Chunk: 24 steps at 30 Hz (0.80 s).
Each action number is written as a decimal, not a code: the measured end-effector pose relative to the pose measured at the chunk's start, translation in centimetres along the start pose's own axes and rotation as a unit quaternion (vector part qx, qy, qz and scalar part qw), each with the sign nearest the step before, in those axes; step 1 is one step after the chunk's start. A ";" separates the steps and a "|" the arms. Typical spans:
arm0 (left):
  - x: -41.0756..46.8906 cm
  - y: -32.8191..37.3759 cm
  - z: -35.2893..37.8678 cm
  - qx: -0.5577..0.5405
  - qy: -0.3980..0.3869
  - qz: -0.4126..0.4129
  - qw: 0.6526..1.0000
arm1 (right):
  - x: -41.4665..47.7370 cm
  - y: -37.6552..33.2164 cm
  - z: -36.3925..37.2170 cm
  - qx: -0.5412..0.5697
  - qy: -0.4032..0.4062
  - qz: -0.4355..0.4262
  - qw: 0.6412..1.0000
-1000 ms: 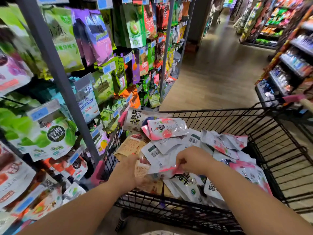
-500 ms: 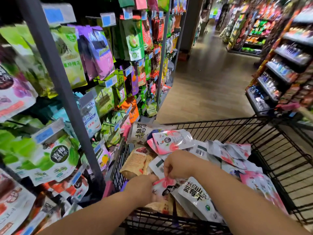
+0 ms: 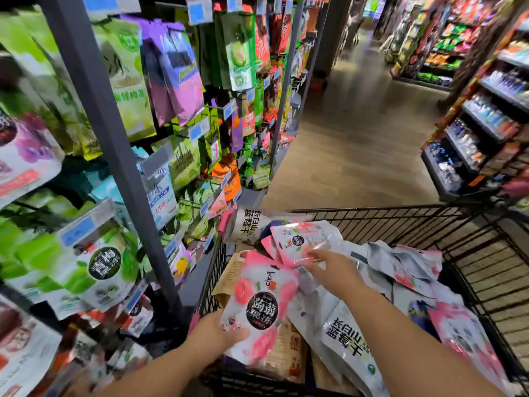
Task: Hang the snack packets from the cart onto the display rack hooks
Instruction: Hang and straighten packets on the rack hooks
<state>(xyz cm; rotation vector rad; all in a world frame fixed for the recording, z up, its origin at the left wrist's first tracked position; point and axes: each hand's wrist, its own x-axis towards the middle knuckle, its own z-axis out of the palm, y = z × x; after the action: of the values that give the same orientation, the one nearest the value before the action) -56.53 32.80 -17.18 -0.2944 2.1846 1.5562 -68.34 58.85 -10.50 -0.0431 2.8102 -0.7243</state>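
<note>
The picking-up step is underway. The left hand [image 3: 217, 335] is gripping a pink packet [image 3: 262, 299] by its lower edge, thumb across the front, lifting it over the cart's [image 3: 429, 209] near left corner. The right hand [image 3: 333, 272] is reaching with fingers stretched out, holding nothing, toward a second pink packet [image 3: 306, 240] by the far left corner. Next, I judge, the held packet's hang hole needs threading onto a free hook of the display rack [image 3: 94, 110]. Blur is smearing the rack; free hooks and the hang hole are indistinct.

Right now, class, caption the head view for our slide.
Left hand holds a pink packet above the cart; right hand reaches toward a second packet.
</note>
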 end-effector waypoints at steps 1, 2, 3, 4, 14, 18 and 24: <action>-0.2 0.0 0.0 -0.037 0.000 -0.007 0.999 | 0.6 0.7 0.5 -0.034 0.008 -0.010 0.999; -0.3 0.1 -0.1 -0.071 0.002 -0.011 0.997 | 1.2 1.4 0.9 -0.078 0.016 -0.026 0.996; -0.2 0.1 -0.1 -0.098 0.004 -0.015 0.995 | 1.9 1.8 1.2 -0.119 0.020 -0.039 0.992; -0.1 0.1 -0.2 -0.118 0.008 -0.018 0.993 | 2.7 2.2 1.3 -0.155 0.016 -0.041 0.987; 0.2 0.5 0.7 -0.176 0.096 -0.020 0.979 | 9.5 4.6 1.1 -0.276 -0.095 -0.059 0.955; 0.3 0.6 1.0 -0.160 0.124 -0.024 0.979 | 10.0 4.7 1.8 -0.235 -0.107 -0.042 0.965; 0.7 1.0 1.4 -0.138 0.154 -0.030 0.978 | 9.7 4.9 2.4 -0.241 -0.054 -0.053 0.968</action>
<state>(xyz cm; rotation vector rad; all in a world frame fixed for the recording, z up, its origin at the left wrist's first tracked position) -57.25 34.53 -17.03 -0.7261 2.1507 1.8851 -77.07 61.16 -17.01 -0.3090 2.8230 -0.0386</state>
